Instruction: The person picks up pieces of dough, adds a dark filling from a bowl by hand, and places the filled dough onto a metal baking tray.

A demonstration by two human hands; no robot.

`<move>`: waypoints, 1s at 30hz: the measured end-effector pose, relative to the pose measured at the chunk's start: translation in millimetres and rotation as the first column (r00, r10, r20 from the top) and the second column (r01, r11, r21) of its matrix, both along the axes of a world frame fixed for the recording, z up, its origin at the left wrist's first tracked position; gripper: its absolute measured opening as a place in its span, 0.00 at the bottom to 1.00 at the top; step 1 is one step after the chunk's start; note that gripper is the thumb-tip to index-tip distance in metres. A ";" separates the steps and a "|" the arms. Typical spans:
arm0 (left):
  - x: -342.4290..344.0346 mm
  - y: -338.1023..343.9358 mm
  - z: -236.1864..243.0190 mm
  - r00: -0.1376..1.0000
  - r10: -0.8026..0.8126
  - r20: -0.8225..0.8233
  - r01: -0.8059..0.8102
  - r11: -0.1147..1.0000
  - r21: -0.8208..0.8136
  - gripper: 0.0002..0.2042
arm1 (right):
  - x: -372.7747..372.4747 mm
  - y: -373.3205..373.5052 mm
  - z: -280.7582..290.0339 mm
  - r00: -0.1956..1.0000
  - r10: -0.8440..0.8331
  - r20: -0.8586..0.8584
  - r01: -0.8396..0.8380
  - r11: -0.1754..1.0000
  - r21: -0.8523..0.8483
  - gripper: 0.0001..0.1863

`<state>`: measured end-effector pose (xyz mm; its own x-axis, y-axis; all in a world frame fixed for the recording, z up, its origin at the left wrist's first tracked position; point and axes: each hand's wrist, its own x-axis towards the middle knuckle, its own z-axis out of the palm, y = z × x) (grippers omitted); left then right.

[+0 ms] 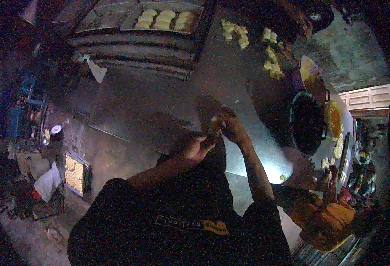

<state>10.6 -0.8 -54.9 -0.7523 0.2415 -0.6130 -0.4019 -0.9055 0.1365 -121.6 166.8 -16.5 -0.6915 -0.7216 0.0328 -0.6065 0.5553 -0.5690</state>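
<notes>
My left hand (197, 146) and my right hand (230, 126) meet over the near part of the dim metal table (146, 106). My right hand's fingers are pinched on a small pale piece (215, 119), which looks like dough but is mostly hidden. My left hand, just below and left of it, has its fingers closed; what they hold is too dark to make out. Farther along the table lie several pale dough pieces (234, 31), with more (272, 62) to their right.
Stacked trays (128, 42) with shaped dough stand at upper left. A dark pot (308, 124), purple-rimmed bowl (312, 71) and orange-filled pan (334, 119) crowd the right. An orange-clad co-worker (323, 221) is lower right; another person (301, 17) is at the top. A dough tray (75, 173) sits left.
</notes>
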 end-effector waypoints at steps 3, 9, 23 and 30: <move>6.3 -33.0 39.9 0.994 -0.107 0.016 0.108 0.984 -0.139 0.13 | 25.9 -9.7 18.5 0.996 0.064 -0.062 -0.063 0.998 0.018 0.28; 7.4 -75.1 -56.4 0.934 0.034 -0.357 -0.157 0.933 -0.322 0.19 | 27.0 -5.7 -19.8 0.970 0.123 -0.211 -0.082 0.978 0.194 0.27; 18.8 -213.6 -27.5 0.923 0.091 -0.374 -0.313 0.743 -0.591 0.26 | -94.7 -295.2 270.5 0.904 0.338 -0.264 -0.399 0.887 -0.231 0.27; 33.2 -232.6 -21.9 0.834 0.497 -0.241 -0.540 0.826 -0.162 0.20 | -246.9 -425.9 234.3 0.820 0.326 -0.470 -0.313 0.943 0.109 0.30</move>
